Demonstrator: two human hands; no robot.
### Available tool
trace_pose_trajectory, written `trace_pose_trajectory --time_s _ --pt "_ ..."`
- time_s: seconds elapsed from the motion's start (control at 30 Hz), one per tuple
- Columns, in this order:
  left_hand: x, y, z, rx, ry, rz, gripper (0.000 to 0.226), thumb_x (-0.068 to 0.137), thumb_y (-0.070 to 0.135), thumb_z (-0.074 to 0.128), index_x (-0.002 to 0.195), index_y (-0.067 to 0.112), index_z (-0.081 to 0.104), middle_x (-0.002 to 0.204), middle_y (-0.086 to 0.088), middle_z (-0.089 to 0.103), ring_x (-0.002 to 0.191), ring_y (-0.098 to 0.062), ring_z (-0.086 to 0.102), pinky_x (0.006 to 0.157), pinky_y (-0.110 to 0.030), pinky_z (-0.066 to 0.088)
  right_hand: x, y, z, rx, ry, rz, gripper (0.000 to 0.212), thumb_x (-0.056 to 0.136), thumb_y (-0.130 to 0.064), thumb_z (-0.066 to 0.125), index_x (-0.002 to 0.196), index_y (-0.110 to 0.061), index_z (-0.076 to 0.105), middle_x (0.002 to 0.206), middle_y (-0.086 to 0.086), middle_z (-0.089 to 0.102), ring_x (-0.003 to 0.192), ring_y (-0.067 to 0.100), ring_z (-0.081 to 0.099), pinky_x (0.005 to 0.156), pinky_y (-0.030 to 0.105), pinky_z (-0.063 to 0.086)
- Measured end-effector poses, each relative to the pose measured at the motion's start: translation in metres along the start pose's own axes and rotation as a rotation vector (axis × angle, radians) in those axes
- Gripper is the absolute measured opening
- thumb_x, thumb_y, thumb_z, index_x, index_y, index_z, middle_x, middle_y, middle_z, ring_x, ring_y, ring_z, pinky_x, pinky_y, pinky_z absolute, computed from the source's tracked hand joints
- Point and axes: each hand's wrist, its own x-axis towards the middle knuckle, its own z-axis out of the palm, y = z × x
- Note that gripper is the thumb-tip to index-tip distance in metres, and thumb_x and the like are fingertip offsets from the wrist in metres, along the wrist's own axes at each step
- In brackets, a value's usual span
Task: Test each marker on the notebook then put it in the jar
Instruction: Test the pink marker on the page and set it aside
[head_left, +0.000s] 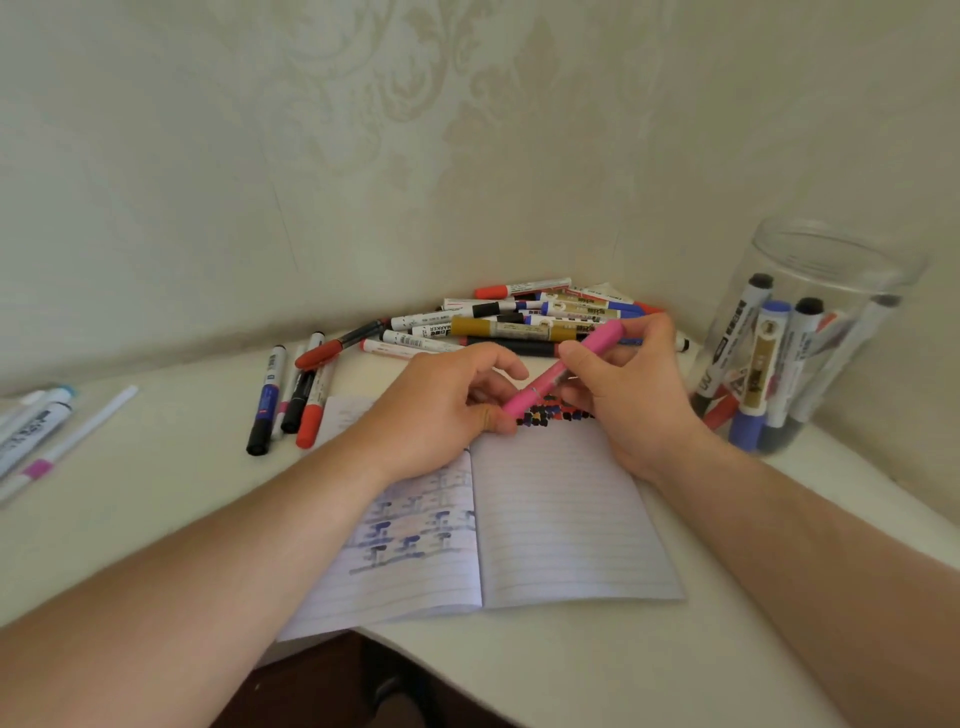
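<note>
You face a cream wall (363, 130) with embossed damask wallpaper from 9 to 3 o'clock. A white tabletop (171, 499) spans below; dark floor (322, 686) at 6 o'clock.

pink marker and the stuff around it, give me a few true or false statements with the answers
1. Both hands hold the pink marker. True: the left hand grips its lower end, the right hand its middle.
2. The jar is empty. False: several markers stand in it.
3. The notebook lies open under the hands. True.
4. The right page is covered in marks from top to bottom. False: test marks sit only near its top; the rest shows just ruled lines.
5. A pile of markers lies by the wall behind the hands. True.
</note>
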Motion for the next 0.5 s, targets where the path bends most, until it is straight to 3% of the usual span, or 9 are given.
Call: trace_pose_trajectory --time_s 0.1,0.17,0.27,0.37,0.43,0.5 --pt "0.003 0.003 0.004 0.122 -0.015 0.02 0.055 0.087 0.019 0.081 0.132 0.041 0.06 0.097 0.016 0.073 0.085 0.001 0.067 0.084 -0.022 0.052 -0.004 -0.002 0.001 -0.032 -0.021 -0.036 0.044 0.094 -0.011 0.077 0.12 -0.016 0.043 0.089 0.013 0.073 0.073 0.027 0.077 0.067 0.036 0.065" --pt "0.005 0.009 0.006 0.264 -0.025 0.07 0.039 0.091 0.032 0.073 0.127 0.043 0.063 0.091 0.016 0.071 0.08 -0.001 0.065 0.078 -0.027 0.054 -0.008 -0.001 0.0 -0.091 -0.089 -0.083 0.042 0.095 -0.012 0.076 0.12 -0.018 0.043 0.088 0.013 0.074 0.069 0.029 0.075 0.068 0.04 0.065" --pt "0.004 0.019 -0.003 0.38 -0.021 0.059 0.017 0.1 0.039 0.061 0.114 0.036 0.068 0.086 0.011 0.071 0.08 -0.009 0.064 0.079 -0.041 0.055 -0.011 -0.001 -0.006 -0.166 -0.15 -0.124 0.049 0.097 -0.02 0.074 0.133 -0.028 0.041 0.094 0.005 0.075 0.062 0.023 0.07 0.062 0.033 0.059" --pt "-0.008 0.017 -0.043 0.408 0.146 -0.007 0.021 0.101 0.039 0.06 0.12 0.039 0.07 0.095 0.012 0.075 0.084 -0.014 0.067 0.082 -0.038 0.055 -0.01 -0.001 -0.009 -0.24 -0.15 -0.131 0.063 0.099 -0.029 0.071 0.149 -0.035 0.034 0.092 -0.001 0.071 0.062 0.016 0.07 0.065 0.031 0.054" --pt "-0.029 0.006 -0.083 0.497 0.305 -0.07 0.024 0.099 0.035 0.065 0.121 0.036 0.072 0.101 0.009 0.075 0.09 -0.016 0.066 0.078 -0.033 0.049 -0.011 -0.001 -0.009 -0.301 -0.142 -0.158 0.062 0.099 -0.028 0.07 0.149 -0.035 0.034 0.083 -0.004 0.067 0.064 0.011 0.069 0.071 0.027 0.053" --pt "-0.059 -0.016 -0.129 0.66 0.405 -0.192 0.019 0.097 0.034 0.066 0.113 0.033 0.075 0.093 0.002 0.072 0.086 -0.023 0.065 0.07 -0.032 0.041 -0.011 0.0 -0.009 -0.337 -0.114 -0.189 0.059 0.098 -0.024 0.07 0.146 -0.036 0.038 0.078 -0.003 0.066 0.07 0.011 0.069 0.076 0.026 0.052"
